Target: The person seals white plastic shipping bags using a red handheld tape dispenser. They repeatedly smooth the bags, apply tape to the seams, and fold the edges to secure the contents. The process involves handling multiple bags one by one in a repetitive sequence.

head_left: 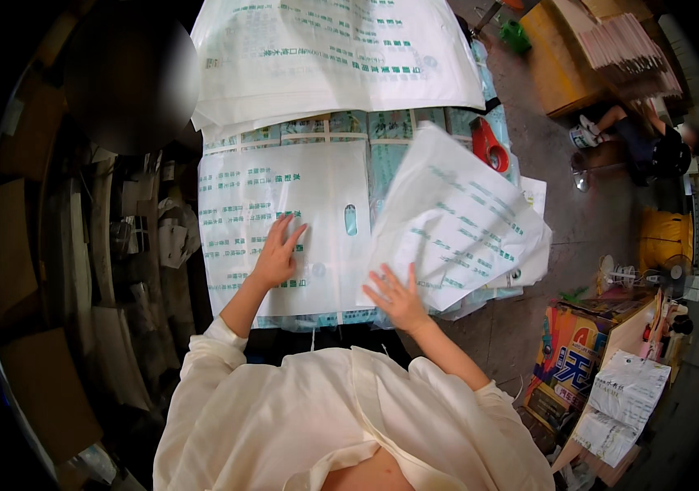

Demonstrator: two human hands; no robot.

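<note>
A flat white bag with green print and a punched oval handle hole lies before me on strapped bundles. My left hand rests on its middle, fingers spread. To the right, a second white sheet or bag with green print lies slanted, its far corner pointing away from me. My right hand, fingers apart, touches the near left corner of this slanted piece. Neither hand is closed round anything. Beyond both pieces lies a pile of larger white printed sheets.
Blue-green bundles with pale straps show between the white pieces. A red tape dispenser lies at the far right edge. Cardboard and stacked boards stand left. A person sits at far right, near a colourful box.
</note>
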